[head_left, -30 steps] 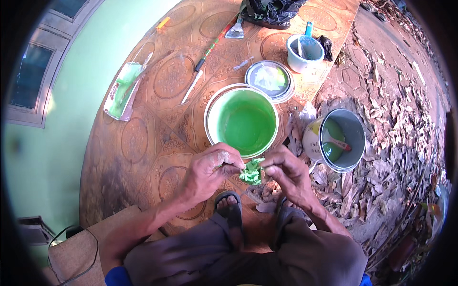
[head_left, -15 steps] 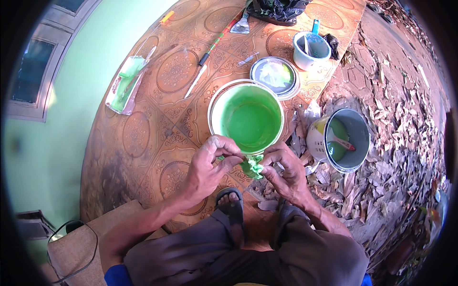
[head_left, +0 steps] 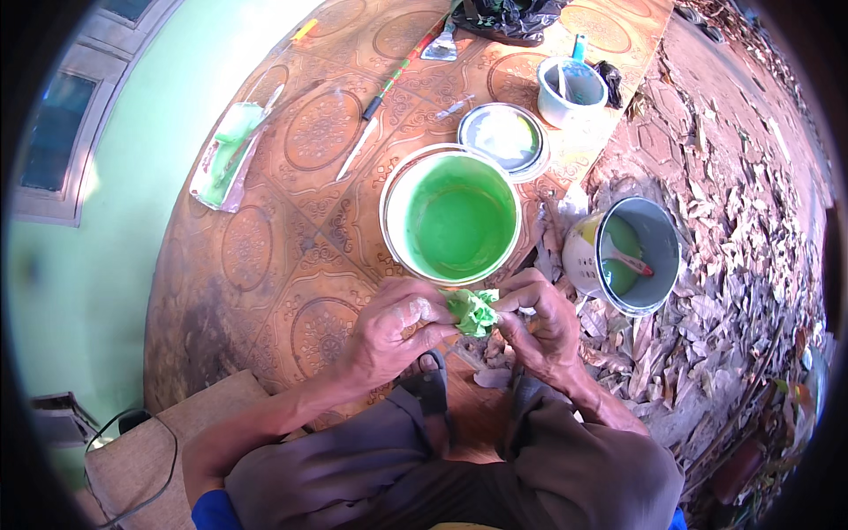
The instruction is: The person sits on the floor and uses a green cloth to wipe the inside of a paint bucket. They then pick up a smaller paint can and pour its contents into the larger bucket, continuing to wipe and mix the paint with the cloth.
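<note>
At six o'clock from the large bucket of green paint (head_left: 452, 216), just past its near rim, both hands meet over a small crumpled green-stained wad (head_left: 473, 311), rag or paper, I cannot tell which. The left hand (head_left: 396, 334) pinches the wad's left end between thumb and fingertips, a narrow grip closed on it; the right hand (head_left: 541, 325) holds the other end the same way, knuckles up, fingers curled under. Both forearms come up from the lap, wrists bent inward so the hands face each other.

By my reading, the paint work is well under way: the bucket stands open with its lid (head_left: 502, 137) lying at one o'clock from it, a smaller pail (head_left: 634, 256) at three o'clock has a brush resting in green paint, and a paint tray with roller (head_left: 228, 157) sits at ten o'clock on the patterned floor mat (head_left: 265, 265). The wad looks half worked, neither laid down nor dipped.
</note>
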Demonstrator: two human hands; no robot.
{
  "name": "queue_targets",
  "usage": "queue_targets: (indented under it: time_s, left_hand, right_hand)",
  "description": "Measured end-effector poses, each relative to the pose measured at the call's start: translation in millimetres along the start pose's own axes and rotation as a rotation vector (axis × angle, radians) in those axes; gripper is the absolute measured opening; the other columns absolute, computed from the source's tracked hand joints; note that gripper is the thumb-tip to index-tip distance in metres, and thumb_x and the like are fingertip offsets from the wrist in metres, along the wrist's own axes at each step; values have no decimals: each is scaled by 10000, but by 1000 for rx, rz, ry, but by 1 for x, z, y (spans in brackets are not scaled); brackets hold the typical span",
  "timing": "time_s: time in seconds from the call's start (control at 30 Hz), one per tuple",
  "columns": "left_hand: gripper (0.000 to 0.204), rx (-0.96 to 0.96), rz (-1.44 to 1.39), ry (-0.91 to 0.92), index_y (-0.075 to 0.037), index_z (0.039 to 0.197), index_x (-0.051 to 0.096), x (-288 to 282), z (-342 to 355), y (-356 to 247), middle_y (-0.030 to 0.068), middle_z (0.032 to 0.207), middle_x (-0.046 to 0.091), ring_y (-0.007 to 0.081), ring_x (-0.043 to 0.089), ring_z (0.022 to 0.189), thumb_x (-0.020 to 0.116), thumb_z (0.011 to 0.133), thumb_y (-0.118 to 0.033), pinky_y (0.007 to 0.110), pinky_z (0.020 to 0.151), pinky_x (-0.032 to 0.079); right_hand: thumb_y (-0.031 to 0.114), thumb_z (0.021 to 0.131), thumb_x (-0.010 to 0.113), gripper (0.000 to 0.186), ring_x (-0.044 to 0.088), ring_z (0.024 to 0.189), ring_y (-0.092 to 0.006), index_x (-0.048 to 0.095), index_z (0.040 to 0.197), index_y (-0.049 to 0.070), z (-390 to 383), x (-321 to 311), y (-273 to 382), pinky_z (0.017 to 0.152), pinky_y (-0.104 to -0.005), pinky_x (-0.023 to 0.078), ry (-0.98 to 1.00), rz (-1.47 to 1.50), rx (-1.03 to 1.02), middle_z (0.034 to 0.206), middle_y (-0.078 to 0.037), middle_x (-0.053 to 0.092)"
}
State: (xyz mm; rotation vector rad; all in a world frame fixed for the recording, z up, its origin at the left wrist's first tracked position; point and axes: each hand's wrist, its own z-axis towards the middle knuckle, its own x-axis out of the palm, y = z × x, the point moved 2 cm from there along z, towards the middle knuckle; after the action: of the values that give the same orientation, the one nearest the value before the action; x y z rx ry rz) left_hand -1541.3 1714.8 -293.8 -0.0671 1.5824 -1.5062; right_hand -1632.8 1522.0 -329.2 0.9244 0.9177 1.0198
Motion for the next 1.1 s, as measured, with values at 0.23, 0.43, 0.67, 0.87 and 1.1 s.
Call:
queue_targets:
  time_s: [0.23,0.43,0.67,0.87,1.1]
  left_hand:
    - [160,26,-55,66,-64,901,691,-10,-3,0,55,943,641,257,612,927,766,764,-28,383,826,484]
    - [146,21,-108,73,-34,924,682,-12,-1,-7,76,957,636,231,641,886,738,797,8,348,756,527]
    - [125,-43,-213,94,24,989,642,-5,5,-18,97,980,619,127,662,761,689,874,15,247,550,562]
    - [191,-17,-184,90,14,995,647,-3,3,-20,97,971,630,147,669,791,742,831,-3,267,594,561]
    - [172,-7,-165,113,-3,970,641,-2,4,-26,93,951,644,162,672,813,729,825,24,285,666,548]
  right_hand:
    - [55,827,743,165,639,776,-223,610,923,37,-5,-16,5,674,-323,503,-6,-47,1,901,-122,639]
    - [2,814,733,166,655,776,-210,609,916,45,-1,-18,15,661,-325,509,51,-19,-25,899,-99,647]
    - [39,858,710,114,674,814,-221,607,906,37,-6,-19,14,696,-340,519,50,83,102,868,-100,655]
    - [27,870,696,97,674,804,-212,608,909,32,-7,-20,17,694,-334,525,45,87,123,870,-104,655]
    - [18,866,696,92,673,799,-202,614,907,31,-9,-21,18,693,-322,527,38,110,137,878,-109,651]
